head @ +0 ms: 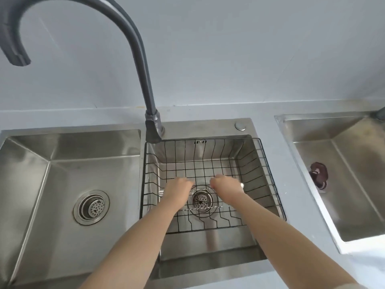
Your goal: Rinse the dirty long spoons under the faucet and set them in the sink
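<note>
Both my hands reach down into the black wire basket [260, 163] that sits in the middle sink [208, 240]. My right hand [226, 184] has its fingers curled, and the shiny end of a long spoon [241, 185] pokes out beside its wrist. My left hand [179, 187] is close beside it with fingers bent downward; what they touch is hidden. Another thin twisted-handle spoon [201, 208] lies on the basket floor across the drain [201, 199]. The dark grey faucet [143, 76] arches up, its spout [17, 57] over the left basin. No water is visible.
A larger steel basin [62, 184] with its own strainer [91, 207] lies to the left. A separate sink [343, 163] at the right holds a dark brown object [318, 174]. Grey countertop [279, 184] runs between the sinks, and a grey wall stands behind.
</note>
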`<control>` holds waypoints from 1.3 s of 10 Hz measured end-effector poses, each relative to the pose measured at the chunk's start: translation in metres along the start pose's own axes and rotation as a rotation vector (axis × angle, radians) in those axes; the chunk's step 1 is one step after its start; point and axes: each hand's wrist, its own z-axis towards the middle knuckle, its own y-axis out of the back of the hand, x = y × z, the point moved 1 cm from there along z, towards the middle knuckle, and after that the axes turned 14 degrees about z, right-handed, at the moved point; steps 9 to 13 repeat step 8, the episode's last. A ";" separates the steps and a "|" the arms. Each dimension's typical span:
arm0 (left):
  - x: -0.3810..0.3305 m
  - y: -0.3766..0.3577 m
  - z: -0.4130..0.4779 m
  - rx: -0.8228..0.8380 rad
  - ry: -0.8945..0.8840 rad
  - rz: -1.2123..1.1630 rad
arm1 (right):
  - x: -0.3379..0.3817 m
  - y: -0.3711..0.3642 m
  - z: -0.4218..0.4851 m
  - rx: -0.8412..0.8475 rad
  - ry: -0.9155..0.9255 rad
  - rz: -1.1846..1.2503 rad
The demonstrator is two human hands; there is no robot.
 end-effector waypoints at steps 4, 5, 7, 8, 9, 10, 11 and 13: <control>-0.003 -0.017 0.014 0.048 0.019 0.035 | -0.002 -0.012 0.008 0.039 -0.034 0.028; -0.001 -0.017 0.009 0.026 0.013 0.026 | -0.001 -0.012 0.004 0.019 -0.041 0.026; 0.011 -0.008 -0.010 -0.098 -0.003 -0.024 | 0.004 -0.009 -0.004 -0.111 -0.054 0.084; 0.029 -0.001 -0.021 -0.358 -0.016 -0.015 | 0.017 -0.006 -0.010 -0.211 -0.035 0.149; 0.029 -0.001 -0.021 -0.358 -0.016 -0.015 | 0.017 -0.006 -0.010 -0.211 -0.035 0.149; 0.029 -0.001 -0.021 -0.358 -0.016 -0.015 | 0.017 -0.006 -0.010 -0.211 -0.035 0.149; 0.029 -0.001 -0.021 -0.358 -0.016 -0.015 | 0.017 -0.006 -0.010 -0.211 -0.035 0.149; 0.029 -0.001 -0.021 -0.358 -0.016 -0.015 | 0.017 -0.006 -0.010 -0.211 -0.035 0.149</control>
